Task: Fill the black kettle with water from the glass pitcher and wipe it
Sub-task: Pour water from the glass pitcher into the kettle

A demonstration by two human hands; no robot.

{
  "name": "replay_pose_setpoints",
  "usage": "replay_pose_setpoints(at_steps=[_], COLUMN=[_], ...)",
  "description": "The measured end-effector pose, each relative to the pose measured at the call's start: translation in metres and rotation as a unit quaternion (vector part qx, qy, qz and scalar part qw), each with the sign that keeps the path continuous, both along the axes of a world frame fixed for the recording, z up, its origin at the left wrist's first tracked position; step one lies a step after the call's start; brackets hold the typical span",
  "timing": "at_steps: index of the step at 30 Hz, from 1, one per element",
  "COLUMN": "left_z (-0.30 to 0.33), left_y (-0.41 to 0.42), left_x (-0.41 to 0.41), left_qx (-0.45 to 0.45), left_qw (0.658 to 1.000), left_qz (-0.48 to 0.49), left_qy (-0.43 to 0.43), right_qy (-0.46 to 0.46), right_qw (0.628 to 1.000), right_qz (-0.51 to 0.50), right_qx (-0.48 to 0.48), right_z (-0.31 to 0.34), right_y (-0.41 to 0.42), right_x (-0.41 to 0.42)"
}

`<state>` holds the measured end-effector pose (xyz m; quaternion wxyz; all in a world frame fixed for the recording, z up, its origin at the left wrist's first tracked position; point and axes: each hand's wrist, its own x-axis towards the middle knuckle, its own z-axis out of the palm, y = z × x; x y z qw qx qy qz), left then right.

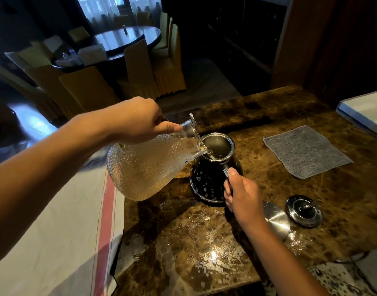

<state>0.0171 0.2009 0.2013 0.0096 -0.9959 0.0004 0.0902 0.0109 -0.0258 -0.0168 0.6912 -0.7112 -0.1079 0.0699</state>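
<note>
The black kettle [206,180] stands lidless on the brown marble counter [268,167], its steel rim wide open. My right hand [242,194] is wrapped around the kettle's handle at its near side. My left hand [138,119] grips the neck of the dimpled glass pitcher [149,165], which is tipped to the right with its spout over the kettle's mouth. Water runs from the spout into the kettle. A grey cloth [306,151] lies flat on the counter to the right.
The kettle's lid [276,218] lies behind my right wrist, and the round steel kettle base [304,211] sits further right. A white towel with a red stripe [72,231] covers the counter's left. Water spots wet the near counter. Dining chairs and a round table stand beyond.
</note>
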Motion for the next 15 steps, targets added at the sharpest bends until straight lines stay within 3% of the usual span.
replay_pose_setpoints(at_steps=[15], left_z=[0.0082], left_y=[-0.0075], left_x=[0.0058], left_qx=[-0.003], left_qw=[1.000], left_qz=[0.019], left_qy=[0.013], right_qy=[0.003], right_qw=[1.000], right_qz=[0.001], right_qx=[0.006], right_z=[-0.0001], right_y=[-0.0001], right_x=[0.0006])
